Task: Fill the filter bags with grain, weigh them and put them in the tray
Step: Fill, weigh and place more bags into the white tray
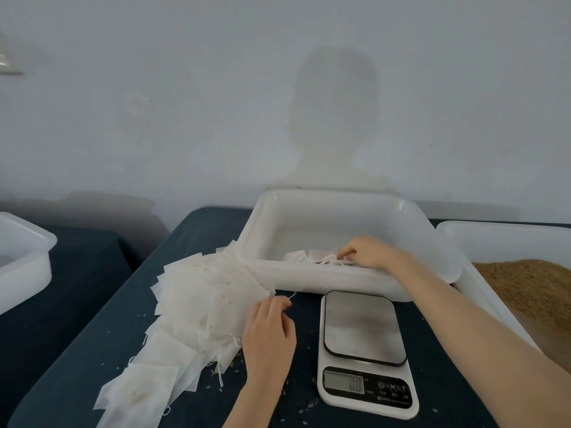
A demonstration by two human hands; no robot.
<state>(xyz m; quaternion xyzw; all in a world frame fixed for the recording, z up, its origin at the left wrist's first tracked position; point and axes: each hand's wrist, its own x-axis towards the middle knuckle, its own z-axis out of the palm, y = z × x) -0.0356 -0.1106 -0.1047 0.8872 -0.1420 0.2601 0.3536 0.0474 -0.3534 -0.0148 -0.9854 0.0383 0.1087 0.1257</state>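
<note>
A heap of flat white filter bags [197, 307] spreads over the dark blue table left of centre. My left hand [268, 332] lies at the heap's right edge and pinches a thin white drawstring. My right hand [367, 251] reaches over the front wall of the white tray [346, 205] and rests with its fingers on a few filled bags [312, 257] lying inside; whether it still pinches one I cannot tell. The digital scale [364, 350] stands in front of the tray with a bare steel plate. Brown grain [531, 285] fills a white tub at the right.
The grain tub's rim [494, 227] runs along the right side, under my right forearm. Another white tub [21, 257] sits on a separate surface at far left. Loose grains are scattered on the cloth around the scale. A pale wall rises close behind the table.
</note>
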